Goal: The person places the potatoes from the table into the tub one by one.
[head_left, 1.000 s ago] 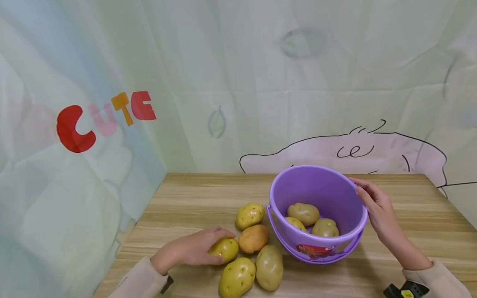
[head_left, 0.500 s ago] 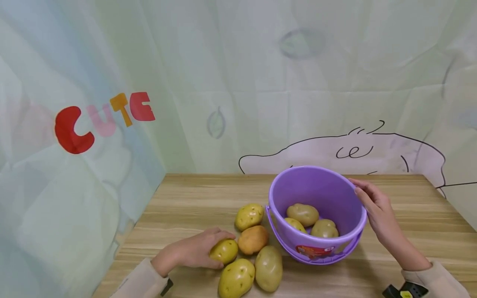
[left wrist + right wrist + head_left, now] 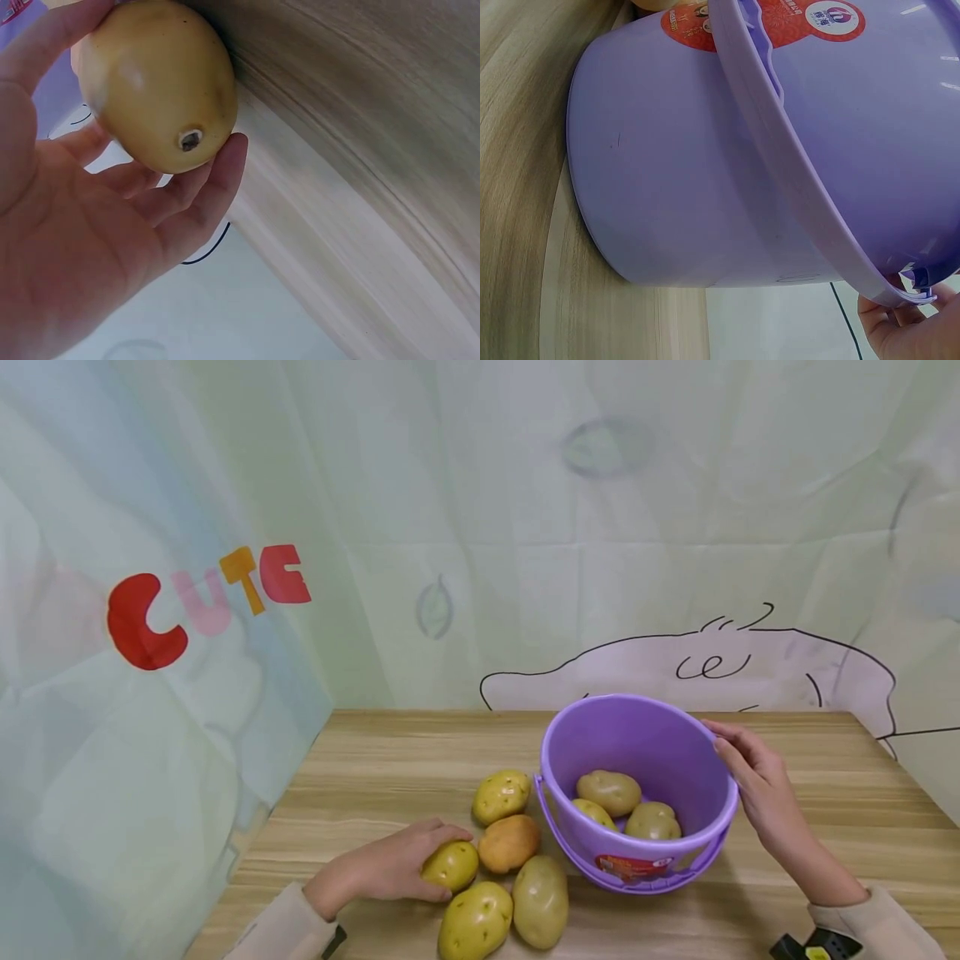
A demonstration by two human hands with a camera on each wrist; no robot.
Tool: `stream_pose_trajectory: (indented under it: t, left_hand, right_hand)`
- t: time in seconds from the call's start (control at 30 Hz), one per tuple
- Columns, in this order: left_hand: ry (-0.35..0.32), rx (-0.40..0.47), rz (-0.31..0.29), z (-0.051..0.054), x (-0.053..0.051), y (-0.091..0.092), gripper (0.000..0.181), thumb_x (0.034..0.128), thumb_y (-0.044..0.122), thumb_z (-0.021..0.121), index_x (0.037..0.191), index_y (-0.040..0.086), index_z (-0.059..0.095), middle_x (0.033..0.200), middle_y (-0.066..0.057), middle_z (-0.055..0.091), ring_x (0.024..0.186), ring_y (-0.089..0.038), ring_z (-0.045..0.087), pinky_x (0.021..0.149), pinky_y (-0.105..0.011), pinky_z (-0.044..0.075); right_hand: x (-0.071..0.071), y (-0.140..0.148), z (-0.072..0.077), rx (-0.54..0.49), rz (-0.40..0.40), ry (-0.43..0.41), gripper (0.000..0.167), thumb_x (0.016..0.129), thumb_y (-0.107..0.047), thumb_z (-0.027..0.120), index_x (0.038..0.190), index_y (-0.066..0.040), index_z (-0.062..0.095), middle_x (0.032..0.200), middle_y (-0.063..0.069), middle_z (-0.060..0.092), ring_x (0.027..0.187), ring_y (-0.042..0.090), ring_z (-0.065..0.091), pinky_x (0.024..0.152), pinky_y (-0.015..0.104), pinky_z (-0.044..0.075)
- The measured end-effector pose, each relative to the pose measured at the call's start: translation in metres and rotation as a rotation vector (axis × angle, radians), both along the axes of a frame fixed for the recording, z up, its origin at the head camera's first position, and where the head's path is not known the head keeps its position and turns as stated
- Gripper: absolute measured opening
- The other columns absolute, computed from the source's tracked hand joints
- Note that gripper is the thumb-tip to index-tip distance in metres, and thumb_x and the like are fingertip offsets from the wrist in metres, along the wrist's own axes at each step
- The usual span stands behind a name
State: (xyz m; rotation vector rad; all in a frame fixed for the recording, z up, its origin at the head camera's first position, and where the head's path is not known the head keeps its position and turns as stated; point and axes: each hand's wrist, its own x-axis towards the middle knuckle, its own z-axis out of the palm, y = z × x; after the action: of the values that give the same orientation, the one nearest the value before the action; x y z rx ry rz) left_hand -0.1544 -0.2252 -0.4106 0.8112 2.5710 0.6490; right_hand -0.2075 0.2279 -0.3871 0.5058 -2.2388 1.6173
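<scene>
My left hand (image 3: 393, 864) holds a yellow potato (image 3: 452, 866) on the table, fingers over its far side and thumb on the near side. In the left wrist view, curled fingers and thumb surround that potato (image 3: 161, 79), which has a small dark hole at its end. My right hand (image 3: 768, 793) grips the rim of a purple bucket (image 3: 581, 731) on its right side, near the handle joint seen in the right wrist view. Inside the bucket lie a yellow potato (image 3: 594, 812) and two tan potatoes, one of them (image 3: 655, 821) at the front.
Beside the held potato lie an orange-brown potato (image 3: 510, 843), a yellow one (image 3: 501, 797) behind it, a larger yellow one (image 3: 476, 920) in front and a greenish one (image 3: 542, 902). The bucket's handle (image 3: 651, 885) hangs down its front. A printed cloth (image 3: 465, 527) hangs behind the wooden table (image 3: 405, 743).
</scene>
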Motion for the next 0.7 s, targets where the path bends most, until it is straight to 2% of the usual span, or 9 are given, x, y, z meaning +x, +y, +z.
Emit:
stream_pose_trajectory:
  t: [0.23, 0.4, 0.57, 0.7]
  left_hand:
    - [-0.011, -0.001, 0.014, -0.001, 0.0, -0.001, 0.066, 0.0878, 0.036, 0.077, 0.142, 0.01, 0.05, 0.126, -0.001, 0.054, 0.112, -0.012, 0.052, 0.095, -0.036, 0.047]
    - [0.008, 0.0, 0.018, -0.001, 0.001, -0.003, 0.067, 0.0873, 0.037, 0.076, 0.142, 0.008, 0.05, 0.127, -0.002, 0.054, 0.112, -0.013, 0.052, 0.095, -0.037, 0.047]
    - [0.056, -0.002, 0.024, 0.004, 0.002, -0.005, 0.068, 0.0863, 0.037, 0.076, 0.141, 0.007, 0.05, 0.128, -0.005, 0.055, 0.112, -0.017, 0.053, 0.096, -0.042, 0.047]
    - [0.066, -0.002, 0.031, 0.009, 0.003, -0.006, 0.069, 0.0858, 0.037, 0.075, 0.142, 0.006, 0.05, 0.129, -0.007, 0.055, 0.113, -0.02, 0.054, 0.096, -0.044, 0.047]
  right_hand:
    - [0.0, 0.0, 0.0, 0.01, -0.012, -0.001, 0.037, 0.107, -0.013, 0.045, 0.133, 0.011, 0.052, 0.114, -0.014, 0.064, 0.098, 0.003, 0.061, 0.077, 0.015, 0.051]
    - [0.0, 0.0, 0.0, 0.009, -0.012, 0.007, 0.036, 0.107, -0.013, 0.045, 0.133, 0.011, 0.053, 0.115, -0.015, 0.064, 0.098, 0.002, 0.061, 0.078, 0.014, 0.051]
    - [0.0, 0.0, -0.001, 0.005, -0.007, 0.008, 0.036, 0.107, -0.013, 0.045, 0.133, 0.011, 0.052, 0.115, -0.015, 0.063, 0.098, 0.002, 0.061, 0.077, 0.015, 0.051]
    - [0.0, 0.0, -0.001, 0.005, -0.01, 0.006, 0.036, 0.107, -0.013, 0.044, 0.134, 0.011, 0.052, 0.113, -0.014, 0.064, 0.097, 0.003, 0.061, 0.077, 0.015, 0.051]
